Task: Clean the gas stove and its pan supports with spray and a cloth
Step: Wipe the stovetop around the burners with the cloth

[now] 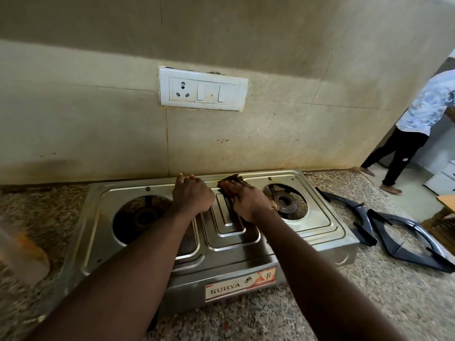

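A steel two-burner gas stove (221,244) sits on the speckled counter against the wall, both burner wells bare. My left hand (192,193) rests on the stove's back rim, fingers curled over the edge. My right hand (246,200) presses a brown-orange cloth (230,180) flat onto the raised middle panel near the back. Two black pan supports (403,232) lie on the counter to the right of the stove. A blurred spray bottle (19,252) with orange liquid stands at the far left.
A white socket and switch plate (203,91) is on the tiled wall above the stove. Another person (416,134) stands at the far right, beyond the counter's end. A wooden edge (445,203) shows at the right border.
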